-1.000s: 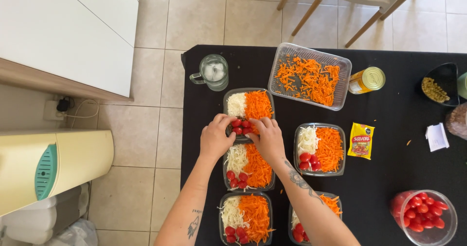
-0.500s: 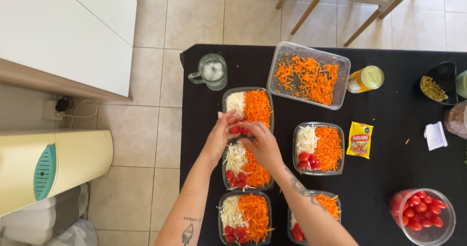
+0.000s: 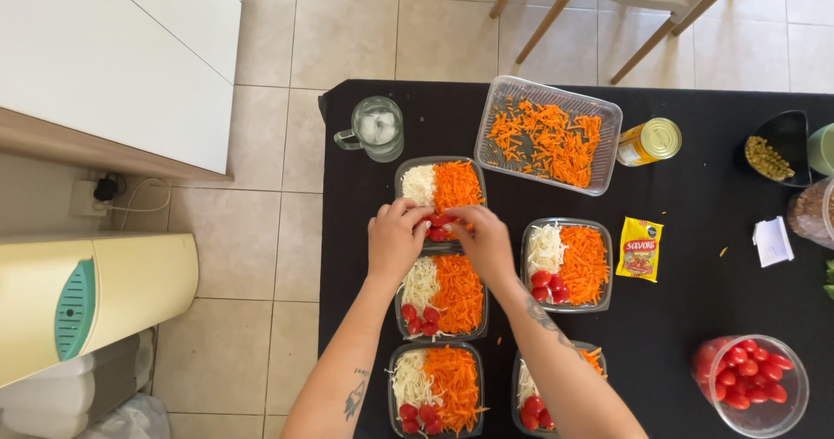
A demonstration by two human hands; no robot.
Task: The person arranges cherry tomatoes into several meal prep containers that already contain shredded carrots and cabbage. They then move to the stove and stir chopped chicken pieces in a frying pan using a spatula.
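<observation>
head view: left hand (image 3: 395, 239) and right hand (image 3: 486, 244) are met over the top meal tray (image 3: 440, 198) on the black table (image 3: 695, 257). cherry tomatoes (image 3: 439, 224) are pinched by curled fingers of both hands at the tray's near edge, beside shredded carrot (image 3: 456, 185). a glass mug (image 3: 378, 129) is seen just left of the tray.

Five meal containers are sitting on the table (image 3: 695, 257) in two columns. The farthest container (image 3: 441, 187) is lying ahead of the middle container (image 3: 443, 296) and the nearest container (image 3: 437, 391). The left hand (image 3: 393, 241) and right hand (image 3: 485, 244) are resting over the cherry tomatoes (image 3: 439, 224) in the farthest container. The glass mug (image 3: 378, 129) is standing to its left, the tray of grated carrot (image 3: 549, 133) to its right.
</observation>
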